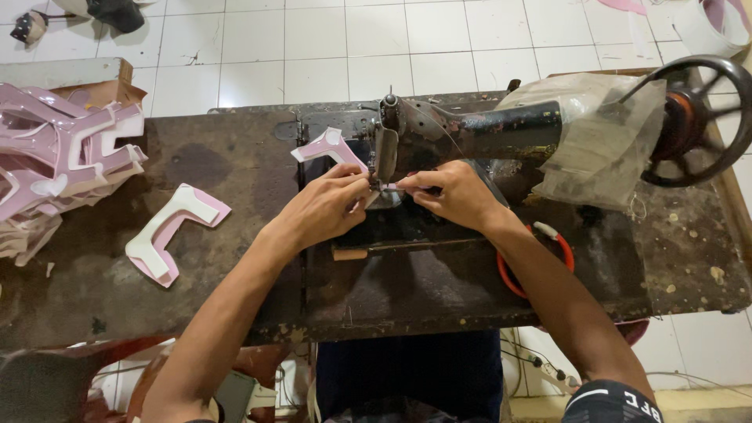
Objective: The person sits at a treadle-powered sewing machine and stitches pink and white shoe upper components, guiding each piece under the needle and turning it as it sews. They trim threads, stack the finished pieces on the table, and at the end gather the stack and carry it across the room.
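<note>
From the head view, the left hand (325,207) lies on a pink and white shaped piece (329,147) at the needle of an old black sewing machine (470,125). Its fingers (352,182) are pinched narrow on the near edge of the piece, which juts up and away beyond the fingertips. The right hand (454,194) sits just beside it, fingers drawn together on the same edge under the presser foot; the two sets of fingertips almost touch. Another pink and white piece (174,231) lies flat on the dark worktop (94,290), well left of the hands, near a heap of similar pieces (59,160). The handwheel (693,117) is at far right.
</note>
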